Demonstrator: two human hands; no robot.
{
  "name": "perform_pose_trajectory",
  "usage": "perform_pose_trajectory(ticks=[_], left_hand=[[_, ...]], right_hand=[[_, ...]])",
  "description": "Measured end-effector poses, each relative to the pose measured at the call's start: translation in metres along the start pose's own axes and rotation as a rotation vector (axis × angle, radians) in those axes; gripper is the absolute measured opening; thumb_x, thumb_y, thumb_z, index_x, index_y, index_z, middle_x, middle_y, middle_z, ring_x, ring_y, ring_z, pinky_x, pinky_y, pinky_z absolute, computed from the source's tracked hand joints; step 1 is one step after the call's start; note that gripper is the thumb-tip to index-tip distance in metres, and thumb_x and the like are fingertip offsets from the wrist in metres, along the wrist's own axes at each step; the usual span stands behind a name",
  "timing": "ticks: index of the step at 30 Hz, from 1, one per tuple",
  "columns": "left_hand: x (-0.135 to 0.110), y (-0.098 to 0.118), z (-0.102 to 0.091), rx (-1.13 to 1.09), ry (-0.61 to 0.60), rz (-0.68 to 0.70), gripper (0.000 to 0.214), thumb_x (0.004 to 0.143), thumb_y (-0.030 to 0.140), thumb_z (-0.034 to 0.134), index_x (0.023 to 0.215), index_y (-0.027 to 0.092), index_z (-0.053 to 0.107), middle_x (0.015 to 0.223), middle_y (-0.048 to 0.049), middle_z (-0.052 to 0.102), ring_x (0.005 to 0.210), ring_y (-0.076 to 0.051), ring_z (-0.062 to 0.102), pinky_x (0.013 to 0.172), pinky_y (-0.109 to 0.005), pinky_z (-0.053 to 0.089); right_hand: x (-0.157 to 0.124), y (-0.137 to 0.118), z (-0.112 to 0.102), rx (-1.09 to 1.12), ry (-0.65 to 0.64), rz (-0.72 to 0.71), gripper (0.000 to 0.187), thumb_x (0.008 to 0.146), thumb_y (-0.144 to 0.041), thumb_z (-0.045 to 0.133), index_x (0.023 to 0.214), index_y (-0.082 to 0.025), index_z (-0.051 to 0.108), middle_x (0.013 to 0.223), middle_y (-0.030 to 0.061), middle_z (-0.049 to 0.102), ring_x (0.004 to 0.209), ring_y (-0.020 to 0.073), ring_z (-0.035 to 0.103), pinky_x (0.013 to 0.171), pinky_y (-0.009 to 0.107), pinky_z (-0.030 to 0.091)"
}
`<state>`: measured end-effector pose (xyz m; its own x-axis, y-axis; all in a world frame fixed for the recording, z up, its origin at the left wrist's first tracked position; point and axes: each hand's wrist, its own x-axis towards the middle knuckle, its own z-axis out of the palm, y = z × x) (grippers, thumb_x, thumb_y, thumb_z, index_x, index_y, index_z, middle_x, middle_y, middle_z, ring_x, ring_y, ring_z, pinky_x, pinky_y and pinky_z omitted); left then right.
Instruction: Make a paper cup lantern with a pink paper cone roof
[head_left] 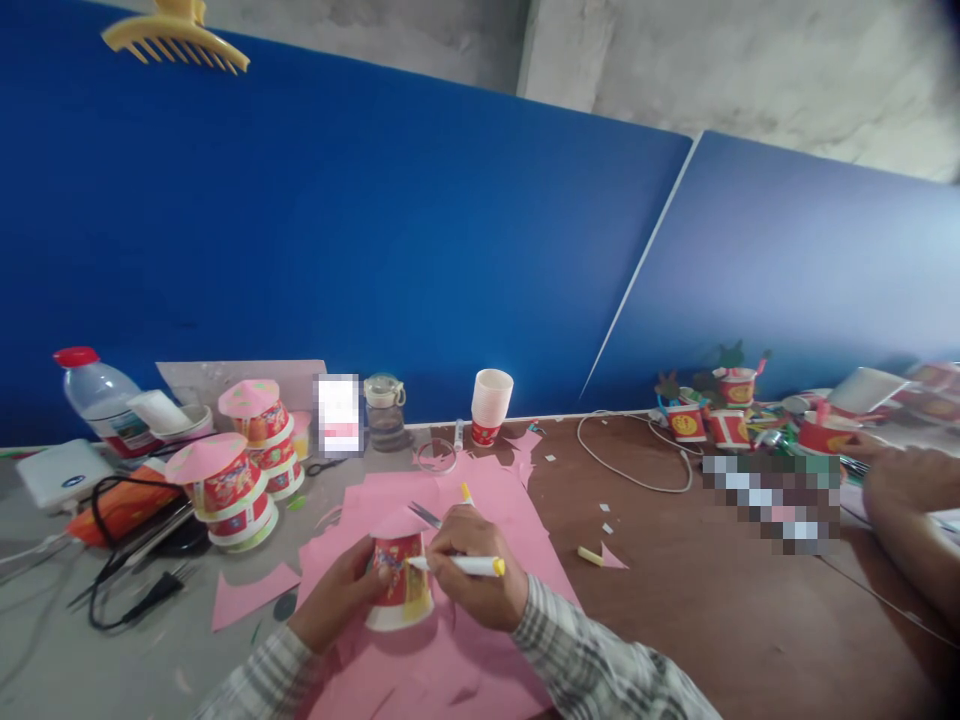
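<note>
My left hand (347,590) grips a red and white paper cup (398,573), turned upside down with pink paper on top. A yellow patch shows low on its right side. In my right hand (480,565) is a white marker (469,565) with a yellow end, its tip at the cup's right side; whether it touches I cannot tell. Close to the right fingers, a dark blade-like tip (424,514) and a yellow cap-like piece (466,492) show partly. Beneath both hands lie pink paper sheets (517,520).
At left stand stacked paper cups with pink tops (225,490), a bottle (97,395), a black cable (142,605) and scissors (326,464). A glass jar (386,425) and stacked cups (491,400) line the blue partition (375,230). Another person's hand (911,480) is at far right.
</note>
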<state>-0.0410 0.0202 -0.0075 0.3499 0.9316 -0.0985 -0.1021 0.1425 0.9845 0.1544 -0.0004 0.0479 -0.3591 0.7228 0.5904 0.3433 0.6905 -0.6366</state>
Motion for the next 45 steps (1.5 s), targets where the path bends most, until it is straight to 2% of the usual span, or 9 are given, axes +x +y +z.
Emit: perform_pose_trajectory(ticks=[5, 10, 21, 33, 45], left_hand=[[0.0001, -0.0002, -0.0011, -0.002, 0.023, 0.006, 0.047, 0.045, 0.045, 0.07, 0.084, 0.019, 0.061, 0.074, -0.0038, 0.068, 0.076, -0.029, 0.058, 0.064, -0.039, 0.049], [0.0006, -0.0037, -0.0038, 0.012, 0.025, -0.005, 0.045, 0.046, 0.046, 0.069, 0.082, 0.02, 0.062, 0.073, -0.004, 0.068, 0.076, -0.029, 0.058, 0.063, -0.039, 0.049], [0.001, -0.0062, -0.0053, 0.026, 0.028, -0.005, 0.046, 0.047, 0.045, 0.069, 0.084, 0.02, 0.061, 0.078, -0.0044, 0.068, 0.077, -0.029, 0.057, 0.065, -0.04, 0.049], [0.0002, -0.0054, -0.0045, 0.033, 0.014, 0.014, 0.045, 0.048, 0.043, 0.069, 0.086, 0.019, 0.06, 0.076, -0.0035, 0.068, 0.076, -0.029, 0.058, 0.064, -0.039, 0.049], [0.0003, -0.0045, -0.0039, 0.02, 0.024, 0.001, 0.045, 0.048, 0.045, 0.069, 0.085, 0.019, 0.06, 0.075, -0.004, 0.068, 0.076, -0.029, 0.058, 0.064, -0.039, 0.049]], right_hand=[[-0.0007, 0.0019, 0.0013, -0.002, 0.006, 0.021, 0.02, 0.075, -0.011, 0.057, 0.059, -0.021, 0.061, 0.055, -0.0035, 0.059, 0.056, 0.0147, 0.056, 0.064, 0.028, 0.045], [-0.002, 0.0054, 0.0009, -0.005, 0.068, 0.046, 0.017, 0.076, -0.011, 0.055, 0.063, -0.022, 0.061, 0.058, -0.0017, 0.059, 0.062, 0.0177, 0.057, 0.067, 0.031, 0.045], [-0.0021, 0.0047, 0.0016, 0.022, 0.045, 0.065, 0.021, 0.074, -0.009, 0.057, 0.057, -0.021, 0.06, 0.054, -0.0032, 0.059, 0.057, 0.0156, 0.056, 0.062, 0.027, 0.045], [-0.0019, 0.0049, 0.0018, 0.016, 0.078, 0.039, 0.017, 0.077, -0.013, 0.056, 0.063, -0.021, 0.062, 0.058, -0.0019, 0.06, 0.061, 0.0166, 0.056, 0.065, 0.029, 0.046], [-0.0024, 0.0061, 0.0029, -0.001, 0.113, 0.069, 0.019, 0.074, -0.01, 0.056, 0.058, -0.02, 0.058, 0.055, -0.0032, 0.056, 0.058, 0.0154, 0.055, 0.063, 0.027, 0.045]])
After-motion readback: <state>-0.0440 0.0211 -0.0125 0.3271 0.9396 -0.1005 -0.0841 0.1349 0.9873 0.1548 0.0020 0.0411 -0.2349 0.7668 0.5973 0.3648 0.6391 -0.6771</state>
